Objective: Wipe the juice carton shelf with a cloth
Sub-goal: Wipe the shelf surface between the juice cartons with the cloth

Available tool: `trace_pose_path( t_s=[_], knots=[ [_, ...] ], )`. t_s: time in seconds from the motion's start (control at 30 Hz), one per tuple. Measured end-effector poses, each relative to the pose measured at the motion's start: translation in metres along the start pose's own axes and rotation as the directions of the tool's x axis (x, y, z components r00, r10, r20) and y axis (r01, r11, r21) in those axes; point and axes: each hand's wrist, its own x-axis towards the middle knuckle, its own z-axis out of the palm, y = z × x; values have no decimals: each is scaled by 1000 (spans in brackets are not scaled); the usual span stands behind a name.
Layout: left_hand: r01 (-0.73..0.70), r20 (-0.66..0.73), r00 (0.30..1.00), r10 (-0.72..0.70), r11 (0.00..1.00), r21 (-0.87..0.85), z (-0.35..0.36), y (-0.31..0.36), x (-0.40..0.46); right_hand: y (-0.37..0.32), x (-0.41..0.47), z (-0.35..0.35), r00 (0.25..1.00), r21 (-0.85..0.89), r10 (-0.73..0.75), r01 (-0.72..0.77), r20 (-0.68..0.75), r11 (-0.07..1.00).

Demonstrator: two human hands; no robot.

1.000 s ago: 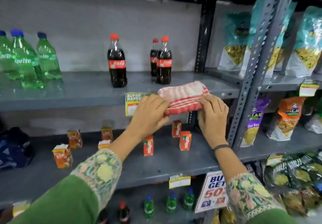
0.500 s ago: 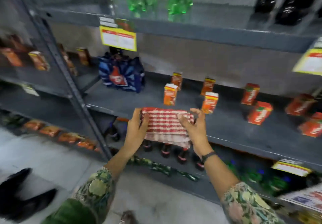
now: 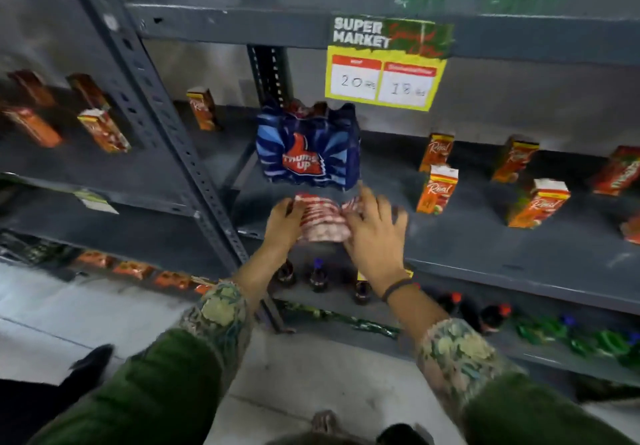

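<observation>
A folded red-and-white checked cloth (image 3: 320,221) lies at the front left end of the grey juice carton shelf (image 3: 485,247). My left hand (image 3: 282,223) grips its left side and my right hand (image 3: 375,236) covers its right side, both blurred by motion. Several small orange juice cartons stand on this shelf to the right, the nearest one (image 3: 437,190) a short way from my right hand, another (image 3: 538,204) further right. Part of the cloth is hidden under my right hand.
A blue multipack of cola (image 3: 308,152) stands just behind the cloth. A slotted grey upright (image 3: 166,126) borders the shelf on the left. A yellow price tag (image 3: 384,74) hangs from the shelf above. Bottles (image 3: 317,275) stand on the shelf below.
The cloth came off the upper bottle shelf and down to the carton shelf. Both hands moved left with it to the shelf's front left end, below the blue multipack.
</observation>
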Motion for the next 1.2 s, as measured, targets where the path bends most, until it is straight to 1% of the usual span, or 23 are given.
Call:
trace_pose_path(
  t_s=[0.07, 0.13, 0.2, 0.23, 0.3, 0.33, 0.4, 0.47, 0.57, 0.63, 0.67, 0.7, 0.73, 0.77, 0.8, 0.83, 0.87, 0.9, 0.97, 1.03, 1.1, 1.13, 1.2],
  knots=[
    [9, 26, 1000, -9, 1000, 4, -11, 6, 23, -2, 32, 4, 999, 2, -39, 39, -14, 999],
    [35, -24, 999, -35, 999, 13, -25, 12, 40, -5, 59, 10, 996, 44, -85, 84, 7, 995],
    [79, -99, 993, -72, 994, 71, -41, 9, 54, -12, 78, 19, 988, 142, -115, 100, 106, 985],
    [138, -105, 986, -128, 987, 87, -48, 5, 58, -14, 84, 25, 979, 160, -122, 96, 162, 982],
    [272, -67, 961, -268, 961, 50, -56, -10, 61, -20, 93, 42, 959, 142, -119, 85, 257, 986],
    [303, -42, 953, -301, 952, 36, -58, -16, 61, -23, 94, 51, 944, 133, -115, 77, 308, 988],
    [304, -5, 953, -304, 951, 57, -57, -26, 62, -33, 91, 65, 906, 118, -130, 89, 404, 989],
    [279, 10, 960, -280, 959, 48, -57, -31, 64, -44, 80, 68, 873, 125, -186, 145, 451, 982],
    [248, 21, 968, -250, 967, 51, -58, -31, 64, -52, 51, 50, 813, 270, -365, 265, 454, 926],
    [218, 57, 973, -223, 973, 83, -57, -32, 64, -45, 27, 33, 804, 394, -424, 261, 416, 881],
    [213, 72, 972, -224, 968, 132, -56, -34, 65, -38, 19, 26, 845, 424, -370, 195, 385, 885],
    [209, 78, 970, -232, 951, 227, -56, -36, 66, -29, 17, 21, 909, 420, -240, 81, 341, 904],
    [183, 84, 970, -226, 916, 357, -56, -38, 66, -18, 20, 19, 960, 382, -55, -57, 276, 922],
    [124, 96, 976, -196, 860, 494, -56, -42, 66, -7, 27, 19, 968, 316, 135, -198, 211, 928],
    [35, 115, 984, -133, 788, 615, -56, -46, 66, 4, 36, 22, 943, 232, 285, -320, 173, 918],
    [-49, 137, 988, -68, 710, 703, -55, -51, 67, 10, 44, 25, 907, 152, 375, -405, 193, 902],
    [-101, 153, 988, -23, 649, 754, -54, -54, 68, 13, 48, 30, 879, 90, 393, -430, 269, 899],
    [-118, 156, 988, -9, 609, 784, -52, -57, 69, 10, 48, 34, 860, 49, 350, -395, 371, 918],
    [-122, 146, 989, 0, 547, 828, -50, -61, 69, -6, 34, 42, 863, 54, 152, -202, 482, 978],
    [-128, 129, 991, 32, 490, 862, -47, -63, 68, -24, 12, 39, 879, 161, -54, -26, 475, 987],
    [-122, 106, 992, 61, 463, 878, -44, -64, 66, -32, -7, 24, 903, 305, -152, 25, 402, 952],
    [-112, 88, 993, 73, 463, 879, -41, -64, 64, -29, -14, 16, 935, 337, -113, -7, 336, 941],
    [-125, 67, 988, 140, 458, 880, -34, -60, 57, -9, -23, 4, 977, 300, 137, -181, 161, 937]
  ],
)
